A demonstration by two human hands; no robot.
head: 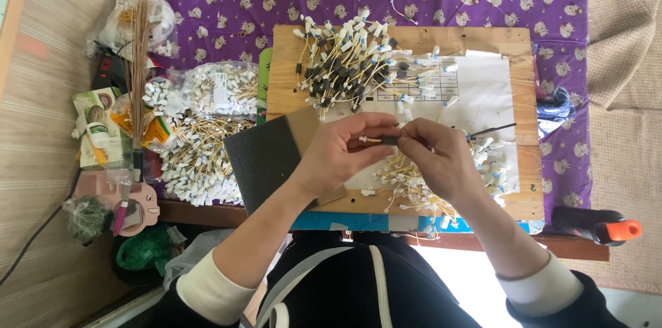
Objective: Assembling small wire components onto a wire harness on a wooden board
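Partly hidden between left hand (343,151) and right hand (441,157): a small wire piece (378,140).

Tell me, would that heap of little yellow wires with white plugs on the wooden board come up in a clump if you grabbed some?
Probably. The heap lies crisscrossed, so the thin bent wires would likely snag each other and lift in a floppy tangle. It looks light: the left hand and right hand pinch a single wire easily.
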